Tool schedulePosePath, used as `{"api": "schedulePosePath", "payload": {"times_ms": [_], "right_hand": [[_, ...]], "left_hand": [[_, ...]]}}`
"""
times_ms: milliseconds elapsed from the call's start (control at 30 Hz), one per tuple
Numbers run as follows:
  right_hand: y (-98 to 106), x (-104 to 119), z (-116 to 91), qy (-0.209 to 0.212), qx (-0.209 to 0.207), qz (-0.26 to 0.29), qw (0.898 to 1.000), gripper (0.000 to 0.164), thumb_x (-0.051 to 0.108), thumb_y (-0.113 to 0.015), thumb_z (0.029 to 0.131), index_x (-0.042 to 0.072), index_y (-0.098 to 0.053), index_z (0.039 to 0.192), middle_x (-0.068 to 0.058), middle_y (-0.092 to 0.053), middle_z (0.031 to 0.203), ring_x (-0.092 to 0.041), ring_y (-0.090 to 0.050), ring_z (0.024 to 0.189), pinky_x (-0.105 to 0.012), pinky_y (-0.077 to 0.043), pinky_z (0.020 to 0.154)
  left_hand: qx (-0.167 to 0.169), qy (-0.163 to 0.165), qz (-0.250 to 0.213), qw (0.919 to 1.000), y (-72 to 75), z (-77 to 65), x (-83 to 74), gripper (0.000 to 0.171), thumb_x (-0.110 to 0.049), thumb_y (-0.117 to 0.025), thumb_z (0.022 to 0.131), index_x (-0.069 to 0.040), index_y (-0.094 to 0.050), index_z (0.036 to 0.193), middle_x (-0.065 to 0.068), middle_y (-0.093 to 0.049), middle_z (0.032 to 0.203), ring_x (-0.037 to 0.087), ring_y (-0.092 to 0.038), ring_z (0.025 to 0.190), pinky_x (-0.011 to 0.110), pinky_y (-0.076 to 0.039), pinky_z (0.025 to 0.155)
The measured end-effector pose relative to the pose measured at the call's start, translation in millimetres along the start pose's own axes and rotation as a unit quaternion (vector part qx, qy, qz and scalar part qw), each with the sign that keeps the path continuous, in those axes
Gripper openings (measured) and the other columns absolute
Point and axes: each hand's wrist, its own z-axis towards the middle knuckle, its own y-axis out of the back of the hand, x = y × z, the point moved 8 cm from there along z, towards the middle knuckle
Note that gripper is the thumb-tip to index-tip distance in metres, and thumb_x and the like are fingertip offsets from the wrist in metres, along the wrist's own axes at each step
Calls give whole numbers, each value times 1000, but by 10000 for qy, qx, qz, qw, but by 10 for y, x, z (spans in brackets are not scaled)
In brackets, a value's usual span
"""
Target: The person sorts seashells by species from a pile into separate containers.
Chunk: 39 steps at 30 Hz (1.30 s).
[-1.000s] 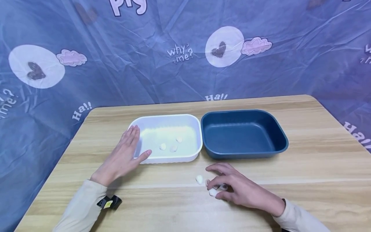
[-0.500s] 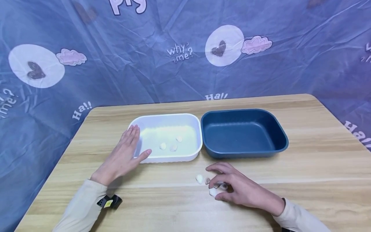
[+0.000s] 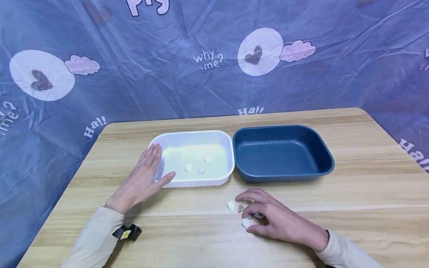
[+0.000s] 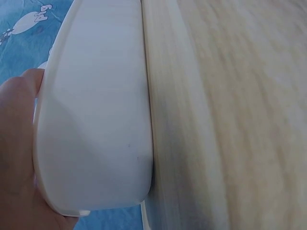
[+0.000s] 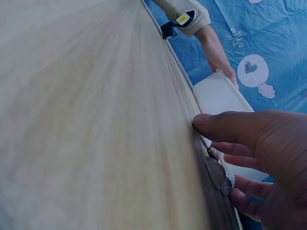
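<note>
My left hand [image 3: 142, 178] rests on the left end of a white plastic basin [image 3: 201, 183], its straight fingers along the rim and thumb over the front corner. In the left wrist view part of this hand [image 4: 17, 153] lies against the basin's rim. Three pale seashells lie on the basin's floor. On the table in front, my right hand [image 3: 273, 216] has curved fingers over a small group of seashells. Thumb and index fingertips pinch the edges of a white seashell [image 3: 246, 223]. Darker ridged seashells [image 5: 217, 171] sit under the palm, partly hidden.
A dark blue basin [image 3: 281, 178] stands right beside the white one, rims nearly touching. Left of the right hand lie another white shell [image 3: 230, 205] and a small brownish shell [image 3: 240, 208]. A blue printed cloth [image 3: 174, 74] hangs behind the wooden table [image 3: 187, 230].
My right thumb and index fingertips have shifted slightly about the white seashell, and the other fingers have spread a little to the left. The left hand and both basins stay put.
</note>
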Motion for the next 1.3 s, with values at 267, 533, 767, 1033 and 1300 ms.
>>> {"api": "schedulePosePath", "payload": {"times_ms": [267, 533, 767, 1033, 1300], "right_hand": [[68, 110, 60, 227, -234, 140, 9994, 21, 22, -79, 80, 26, -66, 96, 2, -55, 131, -18, -47, 122, -21, -35, 102], [199, 269, 334, 109, -194, 370, 9991, 21, 19, -77, 82, 22, -67, 100, 0, -56, 133, -19, -51, 121, -36, -49, 94], [251, 294, 565, -291, -663, 574, 9957, 16, 22, -76, 84, 23, -65, 96, 1, -61, 129, -16, -55, 121, -42, -48, 96], [276, 289, 894, -749, -1034, 903, 9877, 18, 19, -79, 81, 18, -68, 94, -6, -58, 135, -16, -66, 103, -42, -50, 93], [198, 167, 1188, -1302, -1309, 781, 9797, 16, 20, -79, 81, 13, -70, 93, -15, -57, 134, -28, -58, 119, -43, -46, 97]], "left_hand": [[7, 6, 5, 10000, -6, -24, 8, 91, -58, -39, 98, 10, -6, 149, 22, -2, 158, 31, 2, 147, 41, 2, 120], [9, 0, 1, 10000, -7, -39, 12, 91, -58, -39, 98, 10, -6, 149, 23, -2, 158, 32, 2, 147, 41, 1, 120], [20, 5, -11, 10000, -4, -29, -4, 92, -58, -39, 97, 10, -7, 149, 23, -3, 158, 32, 2, 147, 41, 1, 120], [-5, -3, 24, 10000, -2, -22, 6, 92, -58, -40, 97, 10, -7, 149, 23, -3, 158, 32, 2, 147, 42, 1, 120], [-49, -21, -25, 10000, -7, -33, 0, 92, -58, -41, 97, 10, -9, 149, 23, -4, 159, 32, 1, 147, 42, 0, 120]]}}
